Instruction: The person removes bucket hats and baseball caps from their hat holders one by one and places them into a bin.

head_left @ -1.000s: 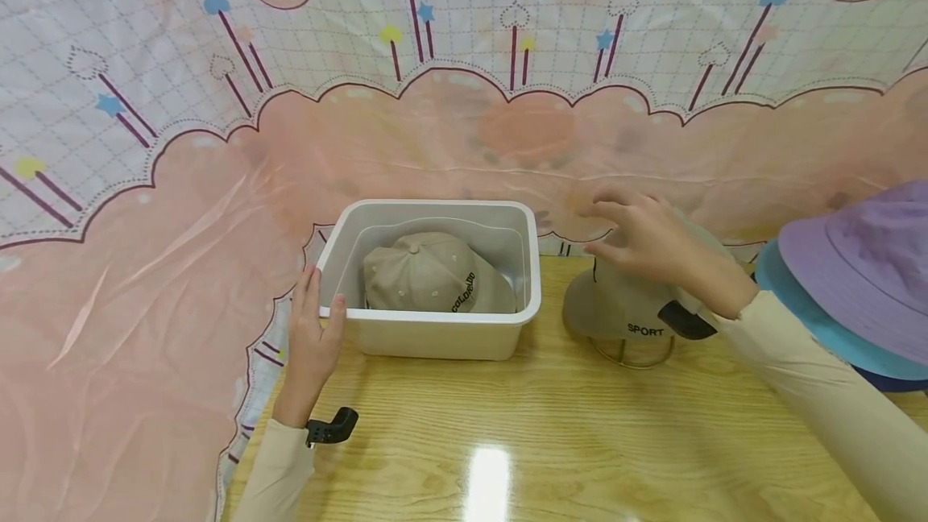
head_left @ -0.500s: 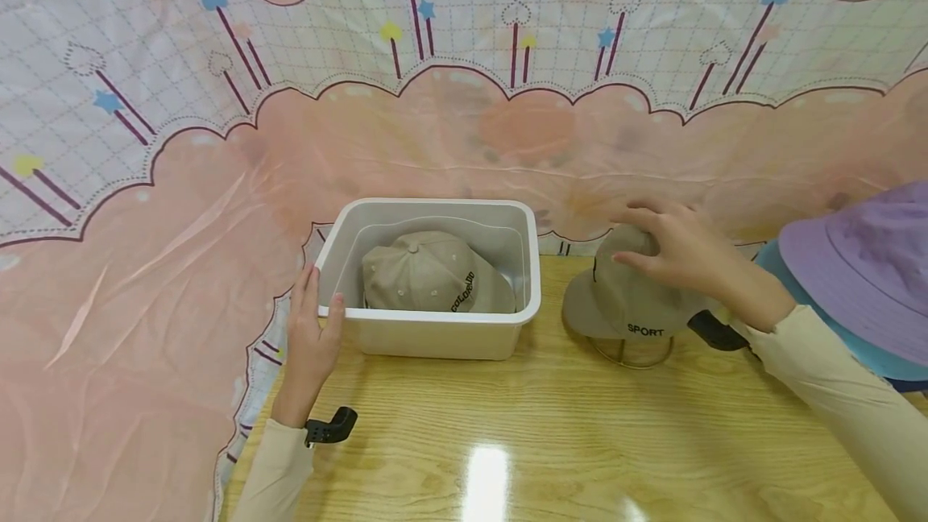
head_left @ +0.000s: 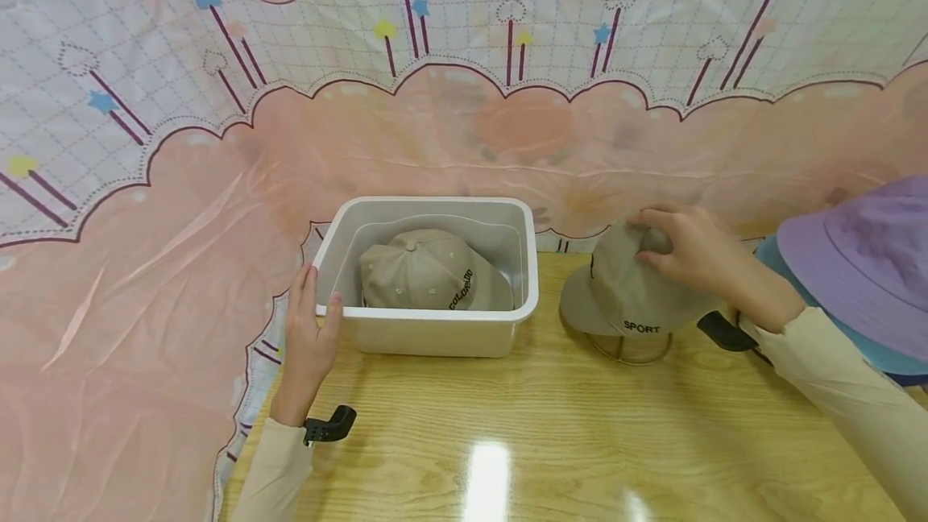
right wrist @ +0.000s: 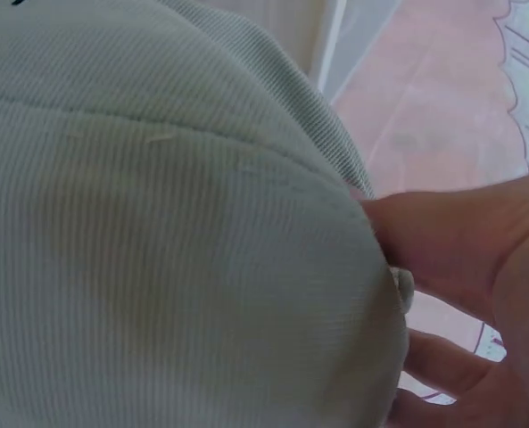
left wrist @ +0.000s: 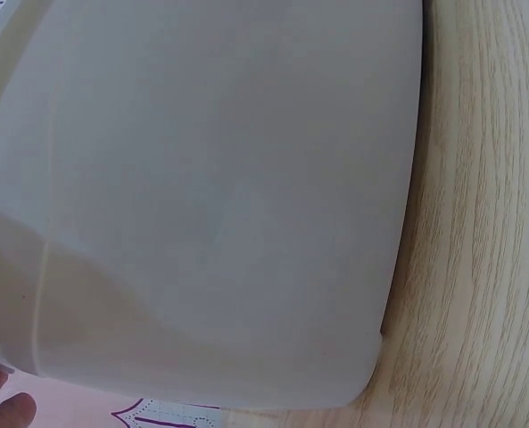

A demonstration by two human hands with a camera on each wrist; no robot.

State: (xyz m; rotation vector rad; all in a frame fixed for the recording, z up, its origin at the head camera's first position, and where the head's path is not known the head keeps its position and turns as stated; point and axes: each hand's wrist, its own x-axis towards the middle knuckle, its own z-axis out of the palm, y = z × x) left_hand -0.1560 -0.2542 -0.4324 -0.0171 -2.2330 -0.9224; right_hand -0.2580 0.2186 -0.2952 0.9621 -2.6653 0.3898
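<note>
Curving over the crown of the "SPORT" cap (head_left: 616,284), your right hand (head_left: 689,244) holds its top between thumb and fingers (right wrist: 442,241); the right wrist view shows the thumb against the ribbed fabric by the top button, with the fingers partly hidden behind the crown. That cap sits on a wire stand (head_left: 620,349) near the far edge of the table (head_left: 406,441), right of its middle as you see it, with the brim pointing left toward the pale plastic bin (head_left: 428,334) and the lettering facing the near edge. Your left hand (head_left: 308,337) rests at the bin's near left corner, its fingers fairly straight and spread from the thumb, which touches the near rim while the others lie along the left side. The bin stands close to the table's far left corner, and in it lies the "COLORADO" cap (head_left: 416,264), crown up, brim toward the bin's right wall. Toward the table's far right corner, beyond your right wrist, you have bucket hats stacked: a purple hat (head_left: 863,256) on top, a light blue hat (head_left: 895,357) under it and a dark blue hat (head_left: 913,380) below that, cut off by the view. A pink and white patterned cloth (head_left: 435,135) hangs along the far edge and also borders the table's left edge.
</note>
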